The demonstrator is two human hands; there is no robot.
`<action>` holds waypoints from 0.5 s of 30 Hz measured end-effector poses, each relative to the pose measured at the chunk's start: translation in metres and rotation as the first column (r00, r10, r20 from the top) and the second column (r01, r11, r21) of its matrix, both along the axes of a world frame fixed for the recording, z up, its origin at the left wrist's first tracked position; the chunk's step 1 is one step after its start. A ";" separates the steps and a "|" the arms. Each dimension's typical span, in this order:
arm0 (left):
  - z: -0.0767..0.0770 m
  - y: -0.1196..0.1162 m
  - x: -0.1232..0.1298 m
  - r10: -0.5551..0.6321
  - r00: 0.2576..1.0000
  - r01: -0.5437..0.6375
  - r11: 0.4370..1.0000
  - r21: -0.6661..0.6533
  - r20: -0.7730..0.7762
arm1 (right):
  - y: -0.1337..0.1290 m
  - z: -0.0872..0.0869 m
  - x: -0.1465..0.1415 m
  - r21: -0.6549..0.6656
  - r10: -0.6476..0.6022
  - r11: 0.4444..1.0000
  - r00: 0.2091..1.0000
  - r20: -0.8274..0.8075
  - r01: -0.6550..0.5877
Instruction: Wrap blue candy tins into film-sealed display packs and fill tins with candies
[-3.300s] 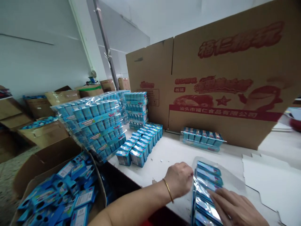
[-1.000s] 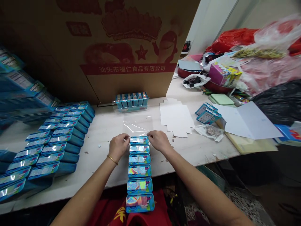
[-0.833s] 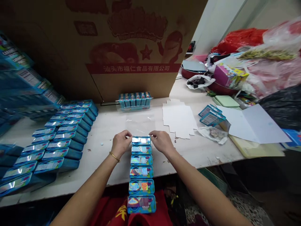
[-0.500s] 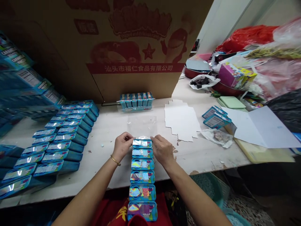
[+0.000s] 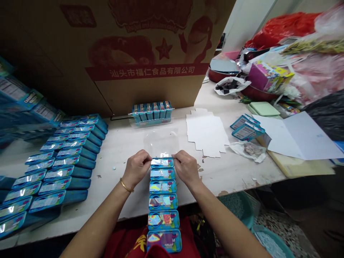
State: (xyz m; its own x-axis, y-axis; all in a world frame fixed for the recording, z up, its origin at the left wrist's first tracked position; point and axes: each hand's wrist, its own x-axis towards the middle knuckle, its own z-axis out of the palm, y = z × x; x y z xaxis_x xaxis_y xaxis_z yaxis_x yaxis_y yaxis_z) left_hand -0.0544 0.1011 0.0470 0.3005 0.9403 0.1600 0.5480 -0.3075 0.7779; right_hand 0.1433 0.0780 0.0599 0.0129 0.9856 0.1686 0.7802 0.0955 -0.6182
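Observation:
A row of several small blue candy boxes (image 5: 162, 201) with shiny labels runs from my lap over the table's near edge. A clear plastic bag (image 5: 161, 139) lies flat on the table just beyond the far end of this row. My left hand (image 5: 137, 167) is closed, thumb and fingers pinching the bag's near edge at the left corner of the farthest box. Opposite it, my right hand (image 5: 186, 167) pinches the bag's edge by that box's right corner. The farthest box sits between both hands, at the bag's mouth. My fingertips partly hide the film.
Rows of blue boxes (image 5: 72, 152) fill the table's left side, with wrapped packs (image 5: 32, 104) stacked behind. A wrapped pack (image 5: 152, 113) stands against the large carton (image 5: 150, 87). Right are a white cardboard sheet (image 5: 206, 132), two blue boxes (image 5: 246, 128) and piled bags.
The view has shifted slightly. The bag's film looks rounder and more raised beyond the boxes. Both hands still pinch beside the farthest box, with their fingers curled in more.

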 end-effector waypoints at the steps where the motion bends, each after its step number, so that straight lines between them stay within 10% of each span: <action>1: 0.001 0.000 0.000 -0.021 0.998 0.026 0.997 0.074 -0.067 | -0.003 0.000 -0.001 0.077 0.023 0.997 0.994 0.106 -0.031; 9: -0.021 -0.047 -0.006 0.013 0.993 0.029 0.936 0.352 -0.117 | -0.050 -0.016 0.012 0.364 0.257 0.823 0.858 0.445 -0.436; 15: -0.052 -0.061 0.003 0.309 0.949 -0.308 0.951 0.026 -0.060 | -0.058 -0.036 0.006 0.188 0.007 0.980 0.954 0.301 -0.067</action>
